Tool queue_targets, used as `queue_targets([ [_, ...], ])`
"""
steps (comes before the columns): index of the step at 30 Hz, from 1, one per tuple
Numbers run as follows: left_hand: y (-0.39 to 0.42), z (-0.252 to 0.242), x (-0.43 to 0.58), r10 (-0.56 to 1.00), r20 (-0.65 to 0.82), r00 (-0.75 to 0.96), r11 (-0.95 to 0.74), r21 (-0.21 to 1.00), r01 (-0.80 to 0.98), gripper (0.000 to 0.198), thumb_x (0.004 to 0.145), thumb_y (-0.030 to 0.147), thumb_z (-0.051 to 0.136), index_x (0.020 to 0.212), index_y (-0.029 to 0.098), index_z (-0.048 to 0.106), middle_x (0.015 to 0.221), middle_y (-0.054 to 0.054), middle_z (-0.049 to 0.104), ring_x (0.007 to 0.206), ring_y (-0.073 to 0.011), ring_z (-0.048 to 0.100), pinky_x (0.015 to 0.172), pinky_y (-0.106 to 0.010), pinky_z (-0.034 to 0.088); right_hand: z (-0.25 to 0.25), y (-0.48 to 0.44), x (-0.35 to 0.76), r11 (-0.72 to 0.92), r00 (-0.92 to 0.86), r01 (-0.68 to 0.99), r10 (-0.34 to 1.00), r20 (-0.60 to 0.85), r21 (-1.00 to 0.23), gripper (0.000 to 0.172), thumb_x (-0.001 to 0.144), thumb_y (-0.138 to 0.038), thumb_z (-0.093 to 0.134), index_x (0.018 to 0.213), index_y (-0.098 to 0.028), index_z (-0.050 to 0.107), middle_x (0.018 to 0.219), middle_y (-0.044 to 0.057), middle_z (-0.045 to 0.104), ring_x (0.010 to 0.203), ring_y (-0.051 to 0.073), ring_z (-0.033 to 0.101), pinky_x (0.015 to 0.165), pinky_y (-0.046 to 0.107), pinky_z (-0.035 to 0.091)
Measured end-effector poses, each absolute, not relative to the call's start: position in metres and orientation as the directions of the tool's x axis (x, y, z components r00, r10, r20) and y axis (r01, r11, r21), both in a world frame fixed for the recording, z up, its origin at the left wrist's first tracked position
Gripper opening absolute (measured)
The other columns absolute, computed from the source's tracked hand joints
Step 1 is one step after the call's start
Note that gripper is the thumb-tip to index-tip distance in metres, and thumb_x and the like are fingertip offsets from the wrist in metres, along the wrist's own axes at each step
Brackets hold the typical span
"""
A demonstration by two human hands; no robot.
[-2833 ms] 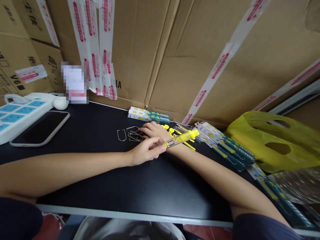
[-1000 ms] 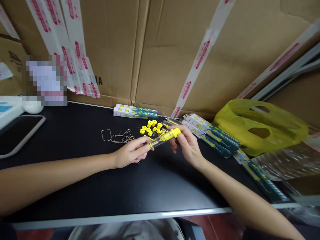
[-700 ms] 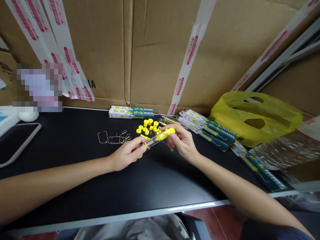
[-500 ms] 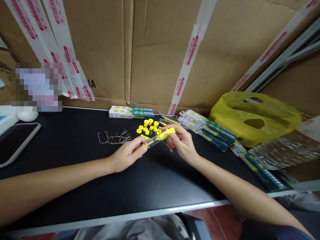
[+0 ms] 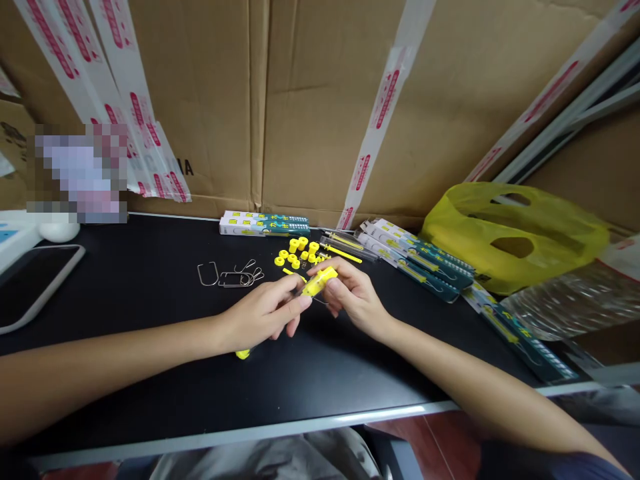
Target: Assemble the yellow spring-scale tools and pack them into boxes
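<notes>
Both hands meet over the middle of a black table (image 5: 150,373). My left hand (image 5: 260,317) is closed around a clear tube with yellow ends (image 5: 315,283); a yellow tip (image 5: 243,354) pokes out below the palm. My right hand (image 5: 350,300) pinches the tube's yellow cap end with its fingertips. Just beyond the hands lie several small yellow caps (image 5: 297,252) and loose yellow sticks (image 5: 343,252). A bundle of bent wire clips (image 5: 235,275) lies to the left of the caps.
Flat printed packets (image 5: 265,224) lie against the cardboard wall (image 5: 320,100), with more packets (image 5: 420,257) fanned to the right. A yellow plastic bag (image 5: 515,233) and clear plastic sleeves (image 5: 565,303) sit at right. A phone (image 5: 35,280) lies at far left.
My right hand came back from the wire clips and took the tube's cap end. The tube has slid deeper into my left hand, its yellow tip now out below the palm. The camera swung right.
</notes>
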State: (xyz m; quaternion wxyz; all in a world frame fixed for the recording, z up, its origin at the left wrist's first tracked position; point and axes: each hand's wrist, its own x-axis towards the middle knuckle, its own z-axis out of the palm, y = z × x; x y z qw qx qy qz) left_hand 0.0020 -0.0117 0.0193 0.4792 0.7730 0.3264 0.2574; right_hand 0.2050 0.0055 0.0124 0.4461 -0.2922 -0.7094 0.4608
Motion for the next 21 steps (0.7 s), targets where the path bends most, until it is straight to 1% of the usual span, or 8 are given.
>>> queue_targets([
  [4, -0.014, 0.019, 0.003, 0.774, 0.072, 0.629, -0.275, 0.933, 0.232, 0.032, 0.096, 0.049, 0.035, 0.102, 0.020, 0.046, 0.052, 0.009, 0.048, 0.039, -0.0055, 0.042, 0.042, -0.015, 0.036, 0.011, 0.006, 0.205, 0.391, -0.448, -0.002, 0.823, 0.350, -0.920, 0.029, 0.087, -0.046, 0.058, 0.099, -0.019, 0.061, 0.060, -0.006, 0.044, 0.042, 0.006, 0.038, 0.037, 0.018, 0.037],
  [9, -0.016, 0.014, 0.003, 0.798, 0.100, 0.595, -0.252, 0.951, 0.178, 0.033, 0.095, 0.046, 0.039, 0.117, 0.021, 0.043, 0.052, 0.010, 0.046, 0.040, -0.0049, 0.039, 0.040, -0.013, 0.034, 0.009, 0.008, 0.206, 0.378, -0.464, 0.022, 0.824, 0.326, -0.925, 0.028, 0.088, -0.044, 0.057, 0.101, -0.019, 0.062, 0.074, -0.001, 0.054, 0.044, 0.005, 0.040, 0.037, 0.018, 0.037],
  [11, -0.017, 0.013, 0.003, 0.802, 0.098, 0.590, -0.241, 0.956, 0.168, 0.034, 0.095, 0.046, 0.040, 0.118, 0.022, 0.044, 0.052, 0.010, 0.046, 0.040, -0.0046, 0.039, 0.039, -0.012, 0.034, 0.009, 0.007, 0.206, 0.372, -0.468, 0.030, 0.825, 0.316, -0.928, 0.029, 0.087, -0.045, 0.057, 0.100, -0.019, 0.061, 0.074, -0.001, 0.053, 0.046, 0.005, 0.041, 0.037, 0.018, 0.038],
  [13, -0.017, 0.012, 0.003, 0.808, 0.078, 0.584, -0.209, 0.965, 0.160, 0.034, 0.094, 0.048, 0.041, 0.117, 0.022, 0.045, 0.052, 0.010, 0.046, 0.039, -0.0045, 0.039, 0.038, -0.012, 0.034, 0.011, 0.008, 0.207, 0.364, -0.475, 0.022, 0.823, 0.311, -0.931, 0.032, 0.088, -0.048, 0.056, 0.100, -0.019, 0.060, 0.068, -0.003, 0.048, 0.047, 0.006, 0.039, 0.039, 0.018, 0.040],
  [16, -0.014, 0.009, 0.002, 0.837, 0.012, 0.547, -0.104, 0.985, 0.137, 0.038, 0.093, 0.050, 0.042, 0.120, 0.024, 0.042, 0.053, 0.009, 0.049, 0.037, -0.0054, 0.041, 0.035, -0.012, 0.035, 0.013, 0.013, 0.210, 0.325, -0.468, 0.020, 0.839, 0.278, -0.945, 0.033, 0.091, -0.050, 0.048, 0.106, -0.021, 0.053, 0.059, -0.007, 0.036, 0.047, 0.008, 0.035, 0.041, 0.019, 0.043],
  [17, -0.012, 0.008, 0.002, 0.849, -0.016, 0.529, -0.056, 0.991, 0.120, 0.039, 0.092, 0.051, 0.042, 0.121, 0.025, 0.040, 0.054, 0.009, 0.051, 0.037, -0.0060, 0.042, 0.033, -0.013, 0.035, 0.013, 0.016, 0.212, 0.311, -0.465, 0.044, 0.847, 0.256, -0.949, 0.032, 0.091, -0.049, 0.048, 0.105, -0.021, 0.051, 0.058, -0.008, 0.035, 0.046, 0.008, 0.034, 0.041, 0.019, 0.044],
  [19, -0.008, 0.006, 0.003, 0.872, -0.068, 0.484, 0.040, 0.997, 0.068, 0.037, 0.092, 0.050, 0.043, 0.119, 0.025, 0.040, 0.057, 0.008, 0.053, 0.035, -0.0067, 0.044, 0.031, -0.014, 0.037, 0.015, 0.021, 0.214, 0.304, -0.467, 0.120, 0.857, 0.216, -0.945, 0.029, 0.088, -0.047, 0.055, 0.098, -0.020, 0.051, 0.061, -0.008, 0.040, 0.045, 0.006, 0.037, 0.039, 0.018, 0.044],
  [21, -0.005, 0.005, 0.005, 0.894, -0.112, 0.434, 0.114, 0.993, 0.023, 0.029, 0.091, 0.047, 0.046, 0.109, 0.025, 0.042, 0.063, 0.008, 0.055, 0.035, -0.0058, 0.045, 0.029, -0.014, 0.036, 0.017, 0.023, 0.216, 0.324, -0.469, 0.198, 0.860, 0.201, -0.925, 0.028, 0.086, -0.045, 0.059, 0.088, -0.018, 0.051, 0.064, -0.006, 0.045, 0.044, 0.005, 0.040, 0.038, 0.018, 0.041],
])
